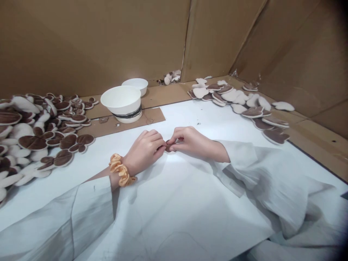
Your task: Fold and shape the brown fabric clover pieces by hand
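Observation:
A small brown fabric piece with a white edge (170, 149) is pinched between my two hands over the white sheet (174, 203). My left hand (145, 149) closes on its left side; a yellow scrunchie (122, 170) circles that wrist. From the right, my right hand (190, 142) grips the same piece between thumb and fingertips. The fingers cover much of the piece, and no needle or thread can be made out at the fingertips.
Brown and white fabric pieces (62, 141) heap up at the left, and more pieces (252, 111) lie at the back right. A white tub (121, 99) wrapped with black thread and a white bowl (138, 84) stand behind my hands. Cardboard walls (108, 40) enclose the back.

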`<control>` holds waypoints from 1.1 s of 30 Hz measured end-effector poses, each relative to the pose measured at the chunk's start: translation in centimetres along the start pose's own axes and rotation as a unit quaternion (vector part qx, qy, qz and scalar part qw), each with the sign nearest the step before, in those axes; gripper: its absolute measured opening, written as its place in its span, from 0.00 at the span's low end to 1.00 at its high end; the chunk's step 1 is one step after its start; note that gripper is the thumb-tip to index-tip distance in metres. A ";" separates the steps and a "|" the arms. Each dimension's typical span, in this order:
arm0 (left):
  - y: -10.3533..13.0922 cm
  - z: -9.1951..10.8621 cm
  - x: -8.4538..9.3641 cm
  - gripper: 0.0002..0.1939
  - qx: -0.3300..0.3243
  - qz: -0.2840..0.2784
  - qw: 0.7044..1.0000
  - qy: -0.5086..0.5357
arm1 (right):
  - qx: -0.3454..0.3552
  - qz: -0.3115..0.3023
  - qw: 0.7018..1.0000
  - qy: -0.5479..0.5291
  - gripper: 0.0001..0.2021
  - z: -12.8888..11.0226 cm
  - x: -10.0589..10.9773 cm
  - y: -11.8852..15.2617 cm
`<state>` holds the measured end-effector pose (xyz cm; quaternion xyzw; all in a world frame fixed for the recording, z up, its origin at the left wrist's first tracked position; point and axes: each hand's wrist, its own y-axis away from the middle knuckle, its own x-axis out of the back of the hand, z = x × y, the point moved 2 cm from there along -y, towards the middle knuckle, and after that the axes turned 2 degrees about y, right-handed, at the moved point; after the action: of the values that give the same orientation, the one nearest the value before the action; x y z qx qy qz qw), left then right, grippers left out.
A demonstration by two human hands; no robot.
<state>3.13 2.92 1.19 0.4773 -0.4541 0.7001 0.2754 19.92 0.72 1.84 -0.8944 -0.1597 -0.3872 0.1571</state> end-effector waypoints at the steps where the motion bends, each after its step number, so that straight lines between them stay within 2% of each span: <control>1: 0.0 0.0 0.0 0.10 0.001 0.003 1.000 -0.001 | 0.004 -0.001 1.000 0.002 0.04 0.1 -0.1 -0.1; 6: -0.1 0.0 -0.2 0.10 0.008 0.009 1.000 -0.007 | 0.027 -0.009 1.000 0.004 0.05 0.7 -0.2 -0.6; 11: 0.0 0.0 -0.3 0.09 0.017 0.017 1.000 -0.017 | 0.012 -0.031 0.999 -0.043 0.06 0.8 0.8 -0.5; 15: 0.0 0.1 -0.4 0.08 0.012 0.031 0.999 -0.034 | -0.012 0.038 0.997 -0.072 0.10 1.0 1.7 -0.4; 16: 0.0 0.1 -0.4 0.08 0.011 0.035 0.999 -0.037 | -0.021 0.038 0.996 -0.076 0.10 1.1 1.6 -0.4; 20: 0.0 0.1 -0.6 0.07 0.001 0.056 0.998 -0.042 | -0.039 -0.034 0.995 -0.086 0.11 1.3 0.5 -0.4; 24: 0.2 0.2 -0.7 0.07 -0.017 0.092 0.994 -0.061 | -0.025 -0.033 0.995 -0.087 0.12 0.7 0.1 -0.2; 27: 0.4 0.4 -0.4 0.06 -0.027 0.128 0.989 -0.073 | -0.024 -0.037 0.986 -0.162 0.12 0.3 -0.1 0.1; 31: 0.6 0.8 0.1 0.02 -0.042 0.186 0.977 -0.099 | -0.044 -0.044 0.940 -0.334 0.12 0.0 -0.7 0.2; 33: 0.8 1.0 0.3 0.02 -0.046 0.209 0.971 -0.108 | -0.048 -0.021 0.927 -0.372 0.12 -0.2 -1.0 0.3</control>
<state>2.78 1.68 1.32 0.4315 -0.6028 0.6645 0.0944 19.26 0.22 1.12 -0.9770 -0.2070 -0.0371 0.0349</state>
